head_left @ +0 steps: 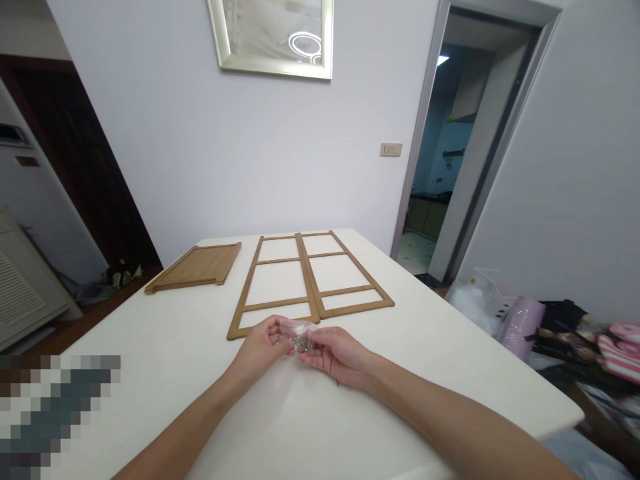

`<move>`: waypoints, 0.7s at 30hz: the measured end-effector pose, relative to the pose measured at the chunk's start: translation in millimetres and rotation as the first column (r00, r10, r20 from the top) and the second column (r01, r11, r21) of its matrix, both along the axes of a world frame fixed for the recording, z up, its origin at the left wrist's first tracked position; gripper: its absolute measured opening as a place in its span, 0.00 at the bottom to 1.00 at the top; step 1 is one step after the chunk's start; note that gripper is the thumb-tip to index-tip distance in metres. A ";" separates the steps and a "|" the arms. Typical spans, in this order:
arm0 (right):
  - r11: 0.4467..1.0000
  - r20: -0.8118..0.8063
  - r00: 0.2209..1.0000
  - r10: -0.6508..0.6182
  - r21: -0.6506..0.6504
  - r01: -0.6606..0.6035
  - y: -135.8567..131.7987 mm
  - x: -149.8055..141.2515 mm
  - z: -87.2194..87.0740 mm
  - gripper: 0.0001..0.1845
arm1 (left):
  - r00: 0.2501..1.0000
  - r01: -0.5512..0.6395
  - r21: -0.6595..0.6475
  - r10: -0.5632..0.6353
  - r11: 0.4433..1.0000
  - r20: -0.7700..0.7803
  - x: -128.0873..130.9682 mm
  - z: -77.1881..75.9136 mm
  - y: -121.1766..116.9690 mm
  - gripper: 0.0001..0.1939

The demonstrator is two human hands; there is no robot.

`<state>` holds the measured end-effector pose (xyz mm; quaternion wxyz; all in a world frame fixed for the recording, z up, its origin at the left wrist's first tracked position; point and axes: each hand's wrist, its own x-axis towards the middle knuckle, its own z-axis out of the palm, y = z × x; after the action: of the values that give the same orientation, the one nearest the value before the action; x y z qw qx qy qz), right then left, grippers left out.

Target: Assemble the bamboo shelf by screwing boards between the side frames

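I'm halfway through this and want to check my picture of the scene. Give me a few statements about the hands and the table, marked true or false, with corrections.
1. The left hand and the right hand both hold the clear plastic bag. True.
2. Small metallic pieces show in the bag. True.
3. The two open wooden frames stand upright against the wall. False: the two open wooden frames lie flat on the white table, side by side.
4. The solid wooden panel lies to the left of the frames. True.
5. The right hand is gripping the solid wooden panel. False: neither hand touches it.
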<state>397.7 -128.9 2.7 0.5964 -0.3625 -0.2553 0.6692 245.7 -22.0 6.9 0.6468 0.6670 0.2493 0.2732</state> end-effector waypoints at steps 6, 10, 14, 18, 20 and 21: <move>0.998 0.044 0.997 0.058 0.029 -0.059 -1.1 -0.7 0.1 0.09 | 0.999 0.004 0.013 -0.003 1.000 -0.053 -0.7 4.6 -2.9 0.16; 0.999 0.016 0.999 0.036 -0.001 -0.036 -0.2 -1.4 0.5 0.09 | 0.998 -0.015 0.019 0.016 1.000 -0.056 -1.5 8.9 -6.1 0.17; 0.998 -0.019 0.999 0.046 -0.030 -0.047 1.0 -1.6 0.2 0.10 | 1.000 -0.021 0.071 0.022 0.997 -0.016 -0.2 8.8 -11.1 0.13; 0.997 -0.057 0.998 0.035 -0.059 -0.038 1.5 -0.8 -3.1 0.12 | 0.998 -0.058 0.183 0.058 0.981 0.005 0.6 4.0 -11.7 0.10; 0.997 -0.074 0.997 0.036 -0.069 -0.041 1.4 -0.4 -4.6 0.12 | 0.998 -0.060 0.211 0.061 0.976 -0.002 0.4 1.2 -9.7 0.10; 0.997 -0.080 0.996 0.036 -0.072 -0.042 1.2 -0.3 -5.1 0.12 | 0.998 -0.063 0.219 0.065 0.974 -0.006 0.2 0.0 -8.4 0.10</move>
<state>397.4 -127.7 -2.4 0.5790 -0.3527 -0.2140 0.7033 246.0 -30.4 6.8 0.5588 0.7274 0.2435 0.3152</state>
